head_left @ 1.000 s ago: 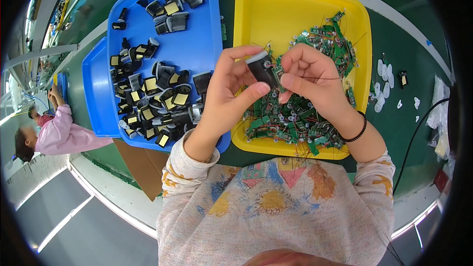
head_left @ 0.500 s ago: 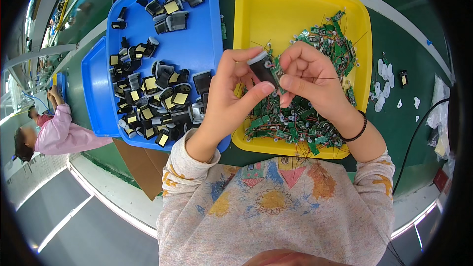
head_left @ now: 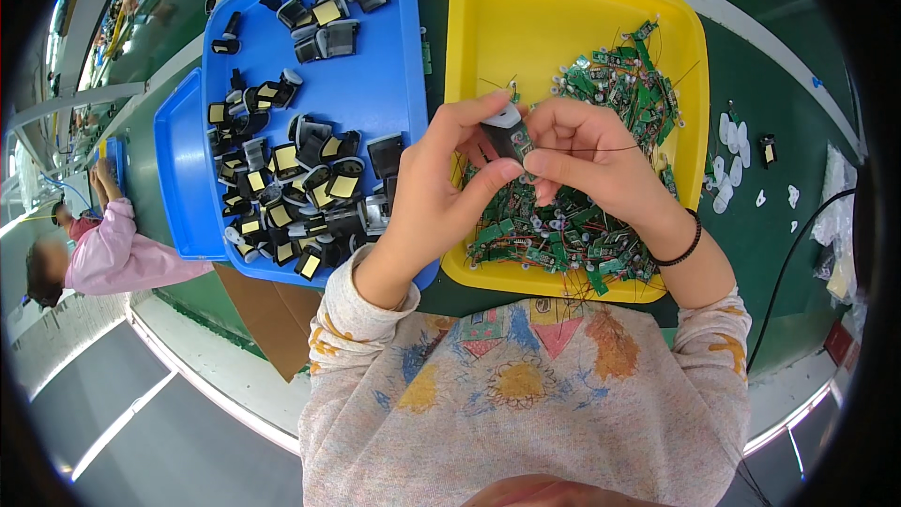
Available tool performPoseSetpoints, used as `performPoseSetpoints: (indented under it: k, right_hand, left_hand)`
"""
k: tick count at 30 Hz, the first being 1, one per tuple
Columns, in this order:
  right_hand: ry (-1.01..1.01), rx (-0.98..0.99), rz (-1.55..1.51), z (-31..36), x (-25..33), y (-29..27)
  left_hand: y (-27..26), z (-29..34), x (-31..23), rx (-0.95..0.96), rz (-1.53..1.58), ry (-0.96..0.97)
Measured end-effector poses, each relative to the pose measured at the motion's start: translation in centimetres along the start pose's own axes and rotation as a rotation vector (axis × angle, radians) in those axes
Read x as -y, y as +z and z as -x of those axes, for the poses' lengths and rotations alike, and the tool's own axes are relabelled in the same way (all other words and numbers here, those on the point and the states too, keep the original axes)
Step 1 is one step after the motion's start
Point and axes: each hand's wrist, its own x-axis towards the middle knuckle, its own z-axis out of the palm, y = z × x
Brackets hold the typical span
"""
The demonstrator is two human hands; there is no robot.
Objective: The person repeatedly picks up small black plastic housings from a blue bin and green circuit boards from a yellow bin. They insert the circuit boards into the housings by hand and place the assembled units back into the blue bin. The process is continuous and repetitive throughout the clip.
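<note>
My left hand [head_left: 439, 174] is closed on a small black plastic housing [head_left: 497, 137] with a pale grey end cap, tilted above the yellow tray [head_left: 499, 9]. Thumb and fingers of my right hand [head_left: 591, 155] pinch a small green circuit board [head_left: 522, 140] against the housing's open side. Thin dark wires stick out to the right past my right fingers. How deep the board sits in the housing is hidden by my fingertips. Below both hands, a heap of similar circuit boards [head_left: 554, 239] with wires fills the tray's near and right parts.
At left, a blue tray [head_left: 380, 61] bears many black housings [head_left: 314, 183], some with cream pads. Translucent oval pieces [head_left: 734, 136], one loose black part [head_left: 769, 149] and a plastic bag [head_left: 833, 235] lie at right. A person in pink [head_left: 131, 244] works at far left.
The housing has turned more upright, its pale cap now facing up. The circuit board has come closer in against it, and my right fingertips have shifted slightly left.
</note>
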Motion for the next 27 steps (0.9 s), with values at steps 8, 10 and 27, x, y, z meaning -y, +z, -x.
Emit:
performPoseSetpoints:
  k: [8,10,27]
  right_hand:
    - [-0.491,-0.159,0.845,0.4,0.0,1.2]
    - [-0.569,-0.178,0.945,0.5,-0.1,1.3]
    - [-0.37,-0.148,0.61,0.2,0.5,1.0]
  left_hand:
    - [0.0,-0.4,-0.1,0.019,0.204,0.049]
    - [0.4,-0.5,0.1,-0.014,0.306,0.046]
    - [-0.1,-0.3,-0.1,-0.114,0.154,-0.021]
